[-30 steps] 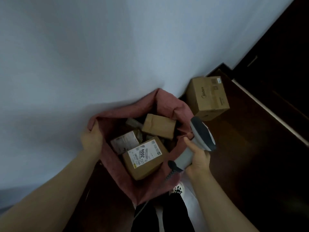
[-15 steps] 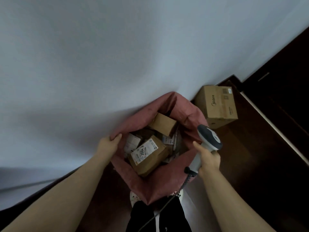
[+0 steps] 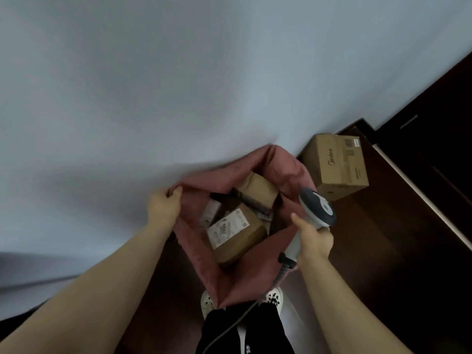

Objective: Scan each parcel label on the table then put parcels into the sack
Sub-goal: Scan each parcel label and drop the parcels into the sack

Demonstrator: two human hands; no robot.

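Observation:
A pink sack (image 3: 245, 274) stands open on the dark floor below me, against a white wall. Inside lie several brown cardboard parcels; the nearest parcel (image 3: 237, 232) shows a white label facing up, and another parcel (image 3: 258, 189) sits behind it. My left hand (image 3: 163, 208) grips the sack's left rim. My right hand (image 3: 315, 240) holds a white and grey barcode scanner (image 3: 315, 209) at the sack's right rim, its cable (image 3: 229, 328) trailing down past my legs.
A larger printed cardboard box (image 3: 339, 167) stands on the floor right of the sack, against the wall. Dark wooden furniture (image 3: 434, 154) fills the right side. My two light shoes (image 3: 274, 298) are just below the sack.
The view has shifted, so the sack sits further right and lower. My left hand slid along the rim, pulling it in. The parcels inside have shifted slightly.

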